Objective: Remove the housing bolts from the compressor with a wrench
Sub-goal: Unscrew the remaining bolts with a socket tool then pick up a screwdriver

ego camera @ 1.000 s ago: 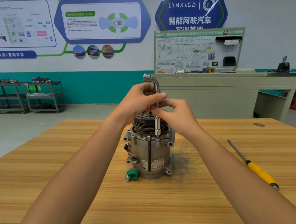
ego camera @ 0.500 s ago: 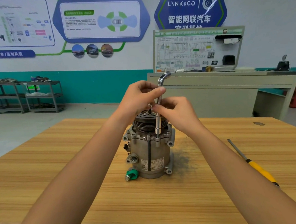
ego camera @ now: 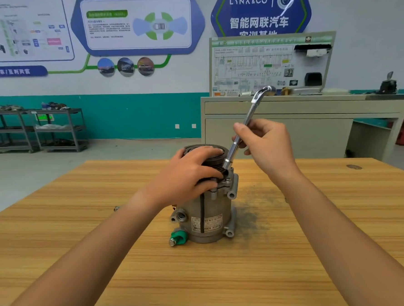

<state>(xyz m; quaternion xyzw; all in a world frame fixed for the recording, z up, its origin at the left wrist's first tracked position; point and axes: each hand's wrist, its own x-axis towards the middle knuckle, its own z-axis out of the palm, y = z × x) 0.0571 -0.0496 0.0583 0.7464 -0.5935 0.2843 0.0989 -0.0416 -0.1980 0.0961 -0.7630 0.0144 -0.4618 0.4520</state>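
A grey metal compressor (ego camera: 207, 214) stands upright on the wooden table (ego camera: 297, 253), with a black pulley on top and a green cap (ego camera: 178, 237) low on its left. My left hand (ego camera: 185, 175) lies over the pulley, its fingers curled round the rim. My right hand (ego camera: 265, 144) pinches the shaft of a chrome L-shaped socket wrench (ego camera: 246, 126). The wrench leans to the upper right, and its lower socket end sits by the pulley's right side, above the housing flange. The bolt under the socket is hidden.
A dark smudge (ego camera: 254, 208) marks the table right of the compressor. A grey workbench with a wiring display board (ego camera: 271, 65) stands behind the table. Metal shelving carts (ego camera: 36, 130) line the teal wall at the far left.
My left hand has let go of the wrench and dropped onto the pulley. The wrench has tilted from upright to leaning right, its socket lifted off the flange bolt. The view has shifted, hiding the yellow screwdriver.
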